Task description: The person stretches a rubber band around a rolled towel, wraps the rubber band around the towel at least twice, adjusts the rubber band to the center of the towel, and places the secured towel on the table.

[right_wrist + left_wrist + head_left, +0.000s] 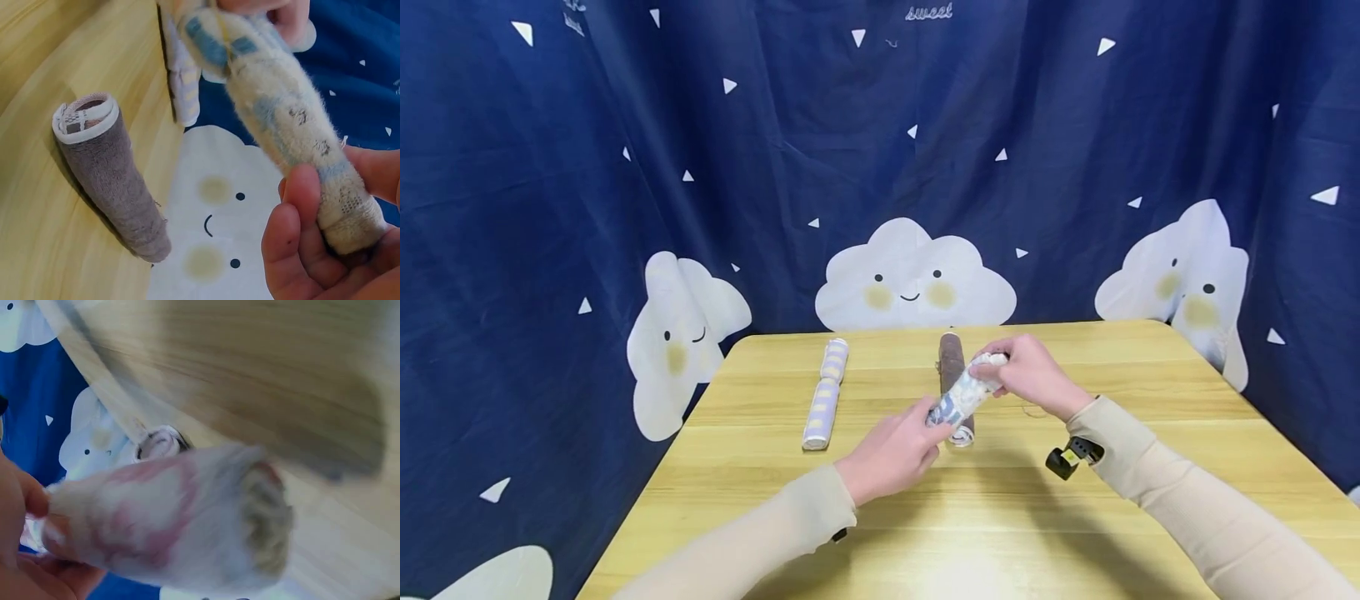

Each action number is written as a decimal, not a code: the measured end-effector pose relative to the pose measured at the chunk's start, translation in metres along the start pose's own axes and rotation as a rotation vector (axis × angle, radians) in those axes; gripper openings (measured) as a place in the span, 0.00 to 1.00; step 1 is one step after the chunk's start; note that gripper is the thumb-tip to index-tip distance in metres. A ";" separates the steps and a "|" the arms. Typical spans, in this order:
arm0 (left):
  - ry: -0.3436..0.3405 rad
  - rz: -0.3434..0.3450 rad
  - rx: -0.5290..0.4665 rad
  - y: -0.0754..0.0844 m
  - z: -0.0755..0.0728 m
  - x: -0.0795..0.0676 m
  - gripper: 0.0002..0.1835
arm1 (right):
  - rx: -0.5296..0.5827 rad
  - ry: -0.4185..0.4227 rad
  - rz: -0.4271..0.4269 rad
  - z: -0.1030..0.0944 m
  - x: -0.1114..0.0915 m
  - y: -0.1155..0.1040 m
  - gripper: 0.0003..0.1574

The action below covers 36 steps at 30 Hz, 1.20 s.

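Both hands hold a rolled-up towel (pixel 964 397), white with blue patches, slanted above the table. My left hand (pixel 891 450) grips its lower near end; my right hand (pixel 1037 377) pinches the upper far end. In the right wrist view a thin yellowish strand (pixel 223 28) crosses the roll near the left hand, where the towel narrows. The left wrist view shows the roll (pixel 169 519) blurred, with pinkish marks and one spiral end. Partly behind it, a brown rolled towel (pixel 951 357) lies on the table, its white-edged end (pixel 87 119) facing me.
A lavender towel roll with pale yellow stripes (pixel 822 410), narrowed at its middle, lies to the left on the wooden table (pixel 737 492). A thin loop (pixel 1034 412) lies right of the brown roll. A dark blue curtain (pixel 820 108) with clouds stands behind the table.
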State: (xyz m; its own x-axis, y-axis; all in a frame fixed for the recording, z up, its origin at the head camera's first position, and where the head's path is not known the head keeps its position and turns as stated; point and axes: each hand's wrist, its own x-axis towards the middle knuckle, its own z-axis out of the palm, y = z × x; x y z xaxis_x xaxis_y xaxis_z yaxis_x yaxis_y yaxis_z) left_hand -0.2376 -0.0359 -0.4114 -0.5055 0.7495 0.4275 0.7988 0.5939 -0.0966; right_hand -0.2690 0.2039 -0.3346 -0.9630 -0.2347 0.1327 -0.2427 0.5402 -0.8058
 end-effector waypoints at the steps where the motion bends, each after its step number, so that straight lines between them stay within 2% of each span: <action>1: 0.004 -0.013 -0.035 -0.002 -0.002 -0.001 0.06 | 0.007 -0.007 0.010 0.000 0.000 0.000 0.14; 4: 0.048 -0.063 -0.127 -0.006 -0.006 -0.004 0.05 | 0.011 -0.006 0.025 -0.001 0.001 -0.001 0.16; 7: 0.083 -0.125 -0.196 -0.008 -0.009 -0.003 0.07 | 0.005 0.000 0.032 -0.002 0.000 -0.006 0.16; 9: 0.086 -0.177 -0.263 -0.009 -0.012 -0.002 0.10 | -0.009 -0.003 0.008 -0.003 -0.001 -0.009 0.17; 11: 0.072 -0.240 -0.375 -0.011 -0.014 -0.001 0.10 | -0.004 -0.017 -0.020 -0.005 -0.001 -0.010 0.16; 14: 0.043 -0.324 -0.581 -0.013 -0.017 -0.001 0.10 | 0.024 -0.067 -0.094 -0.007 0.000 -0.007 0.15; 18: 0.007 -0.391 -0.817 -0.016 -0.015 -0.004 0.10 | 0.039 -0.180 -0.214 -0.010 -0.001 0.000 0.18; 20: -0.008 -0.418 -0.912 -0.016 -0.013 -0.006 0.11 | 0.012 -0.227 -0.282 -0.011 -0.002 0.004 0.21; 23: -0.039 -0.424 -1.008 -0.016 -0.011 -0.008 0.13 | -0.059 -0.241 -0.351 -0.012 -0.002 0.007 0.22; 26: -0.079 -0.353 -0.956 -0.015 -0.011 -0.008 0.16 | -0.093 -0.217 -0.335 -0.010 -0.002 0.007 0.17; 29: -0.084 -0.237 -0.758 -0.012 -0.011 -0.006 0.20 | -0.096 -0.189 -0.279 -0.008 -0.001 0.003 0.13; 33: 0.027 -0.122 -0.428 -0.006 -0.007 -0.003 0.26 | -0.083 -0.142 -0.199 -0.005 0.001 -0.004 0.13; 36: 0.118 -0.105 -0.300 -0.001 -0.002 0.000 0.26 | -0.066 -0.096 -0.141 -0.003 0.002 -0.008 0.12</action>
State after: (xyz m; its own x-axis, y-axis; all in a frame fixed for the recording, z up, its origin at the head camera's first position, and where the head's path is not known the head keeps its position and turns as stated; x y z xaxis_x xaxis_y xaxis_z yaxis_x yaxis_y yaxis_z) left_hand -0.2378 -0.0372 -0.4093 -0.5628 0.6392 0.5242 0.8137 0.5400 0.2152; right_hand -0.2695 0.2018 -0.3263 -0.9041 -0.3858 0.1835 -0.3845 0.5478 -0.7430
